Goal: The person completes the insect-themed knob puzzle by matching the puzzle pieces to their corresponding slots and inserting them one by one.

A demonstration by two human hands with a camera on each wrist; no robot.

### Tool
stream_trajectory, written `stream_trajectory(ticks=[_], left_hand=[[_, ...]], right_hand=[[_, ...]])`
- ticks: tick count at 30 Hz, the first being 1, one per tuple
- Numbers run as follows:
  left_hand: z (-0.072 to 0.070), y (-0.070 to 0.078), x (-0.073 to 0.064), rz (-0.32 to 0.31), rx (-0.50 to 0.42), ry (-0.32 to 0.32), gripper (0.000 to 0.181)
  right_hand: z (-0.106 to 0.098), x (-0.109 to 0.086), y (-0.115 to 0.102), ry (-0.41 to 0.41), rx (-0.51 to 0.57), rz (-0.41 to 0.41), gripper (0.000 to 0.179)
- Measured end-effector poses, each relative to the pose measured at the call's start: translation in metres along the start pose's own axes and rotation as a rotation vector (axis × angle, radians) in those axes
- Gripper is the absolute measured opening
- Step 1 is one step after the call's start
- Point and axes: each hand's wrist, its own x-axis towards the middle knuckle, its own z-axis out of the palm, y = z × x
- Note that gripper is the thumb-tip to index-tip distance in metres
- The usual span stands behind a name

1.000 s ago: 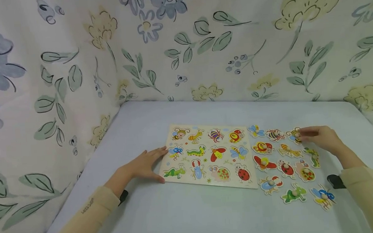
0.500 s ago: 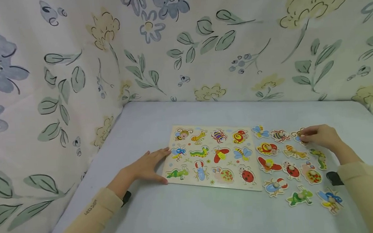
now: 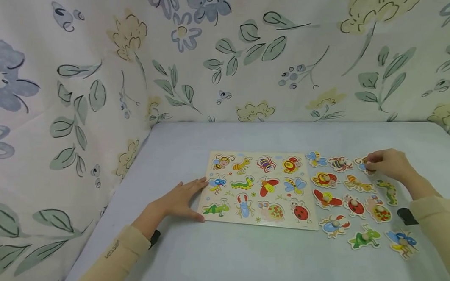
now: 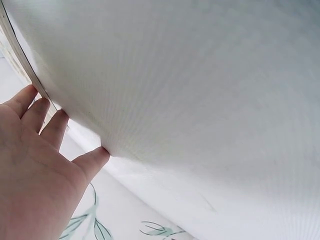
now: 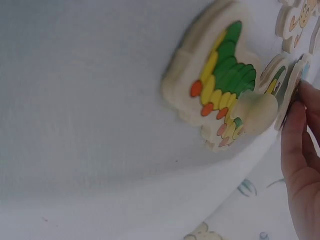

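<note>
My left hand (image 3: 180, 201) has its fingers spread, fingertips touching the left edge of a wooden insect puzzle board (image 3: 241, 153). In the left wrist view, the fingertips of the left hand (image 4: 45, 165) line up along the board's thin edge. At the back right, my right hand (image 3: 393, 164) pinches a bee puzzle piece (image 3: 361, 165) between thumb and fingers, which cover much of it. The right wrist view shows this bee piece (image 5: 291, 92) edge-on at the fingertips. Closest to that hand lies a knobbed caterpillar piece (image 3: 390, 192).
Several knobbed insect pieces lie right of the board, among them a spider (image 3: 340, 163), a ladybug (image 3: 354, 206), a grasshopper (image 3: 363, 237) and a mosquito (image 3: 402, 243). White cloth (image 3: 231, 259) covers the table. A floral curtain (image 3: 191, 78) hangs along the back and left.
The head view has shifted slightly, so everything sits further right. My right fingers now cover more of the bee piece. The left hand stays at the board's edge.
</note>
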Motion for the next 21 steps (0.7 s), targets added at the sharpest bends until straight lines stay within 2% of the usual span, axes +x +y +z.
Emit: stream_trajectory(ticks=[5, 11, 16, 21], left_hand=[[-0.001, 0.002, 0.001, 0.007, -0.001, -0.001, 0.106], [-0.001, 0.000, -0.001, 0.002, 0.014, 0.002, 0.107], [-0.002, 0.000, -0.001, 0.001, 0.014, 0.003, 0.107], [-0.001, 0.000, 0.000, 0.006, 0.010, 0.004, 0.106]], right_hand=[[0.000, -0.003, -0.011, 0.051, -0.002, -0.021, 0.034], [0.010, 0.001, -0.042, 0.120, 0.000, -0.116, 0.030], [0.017, 0.006, -0.066, 0.099, 0.007, -0.131, 0.030], [0.023, 0.009, -0.080, 0.066, 0.032, -0.139, 0.030]])
